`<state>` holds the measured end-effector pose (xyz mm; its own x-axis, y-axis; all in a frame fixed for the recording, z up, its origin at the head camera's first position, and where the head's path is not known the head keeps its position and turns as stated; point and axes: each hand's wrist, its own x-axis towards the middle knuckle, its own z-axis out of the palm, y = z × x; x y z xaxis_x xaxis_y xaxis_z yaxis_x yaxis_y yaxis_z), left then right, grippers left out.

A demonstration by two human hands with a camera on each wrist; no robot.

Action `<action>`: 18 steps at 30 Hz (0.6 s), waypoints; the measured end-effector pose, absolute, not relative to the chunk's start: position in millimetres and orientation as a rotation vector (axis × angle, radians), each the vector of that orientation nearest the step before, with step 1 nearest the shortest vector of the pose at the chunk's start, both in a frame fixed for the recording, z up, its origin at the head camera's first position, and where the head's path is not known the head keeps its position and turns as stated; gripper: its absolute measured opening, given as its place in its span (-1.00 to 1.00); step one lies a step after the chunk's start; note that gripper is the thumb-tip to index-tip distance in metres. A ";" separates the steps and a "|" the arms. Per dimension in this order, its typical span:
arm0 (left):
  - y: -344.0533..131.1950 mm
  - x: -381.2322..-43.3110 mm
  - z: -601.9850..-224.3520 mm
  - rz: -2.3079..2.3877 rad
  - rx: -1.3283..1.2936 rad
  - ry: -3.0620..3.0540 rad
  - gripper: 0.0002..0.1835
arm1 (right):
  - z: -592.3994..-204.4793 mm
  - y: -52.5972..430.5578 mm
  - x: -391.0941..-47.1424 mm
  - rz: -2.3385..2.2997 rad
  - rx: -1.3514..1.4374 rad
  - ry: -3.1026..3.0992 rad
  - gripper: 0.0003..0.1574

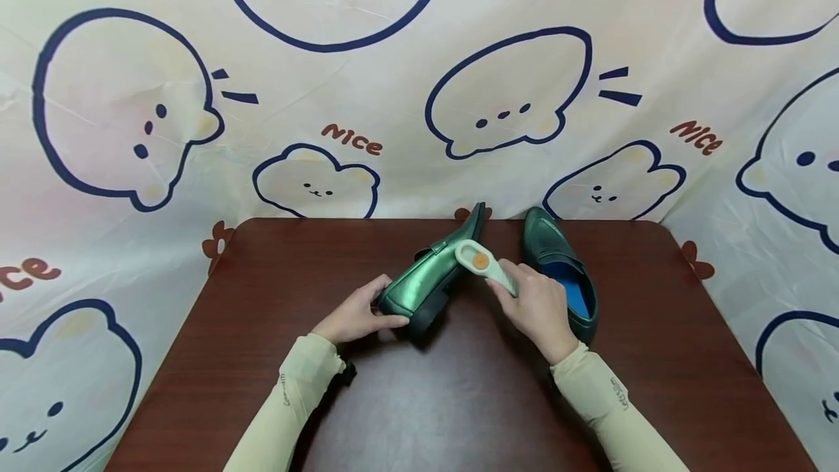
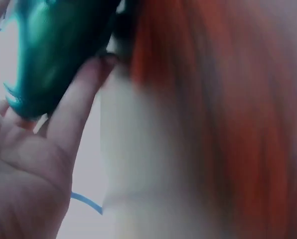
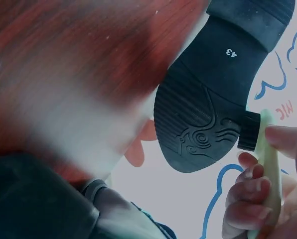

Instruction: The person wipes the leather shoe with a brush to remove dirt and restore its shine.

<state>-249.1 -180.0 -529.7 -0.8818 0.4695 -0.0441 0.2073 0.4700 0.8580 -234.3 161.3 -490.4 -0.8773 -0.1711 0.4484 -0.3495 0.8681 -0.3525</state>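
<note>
A shiny green loafer (image 1: 422, 282) is held tilted over the table, toe pointing away and sole turned to the right. My left hand (image 1: 357, 314) grips it around the heel, thumb low by the sole edge; the left wrist view shows the green heel (image 2: 54, 55) between thumb and fingers. In my right hand (image 1: 537, 304) is a pale green brush (image 1: 469, 255) with an orange spot on its head. Its black bristles (image 3: 249, 130) meet the edge of the black, patterned sole (image 3: 203, 99) near the forefoot, with the thumb along the brush's back.
A matching green loafer (image 1: 547, 242) with a blue insole (image 1: 572, 286) stands upright just right of my right hand, its toe toward the back edge. The brown table (image 1: 275, 275) ends at a white printed cloth (image 1: 406, 93) behind and at the sides.
</note>
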 end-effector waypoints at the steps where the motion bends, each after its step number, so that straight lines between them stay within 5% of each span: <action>1: -178.0 -248.2 -529.1 1.375 0.567 2.459 -0.56 | -490.5 160.2 -234.2 0.603 0.381 -2.625 -0.47; 11: -159.7 -241.6 -509.7 1.379 0.539 2.650 -0.68 | -487.9 114.1 -225.3 0.613 0.732 -2.568 -0.60; 18: -151.8 -239.4 -506.9 1.401 0.527 2.663 -0.48 | -489.9 94.9 -219.2 0.626 0.866 -2.581 -0.69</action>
<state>-239.4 -151.8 -506.9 -0.9367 0.3402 0.0825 0.2607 0.5206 0.8131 -219.2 94.9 -489.9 -0.7536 -0.4791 0.4501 -0.6321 0.7161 -0.2961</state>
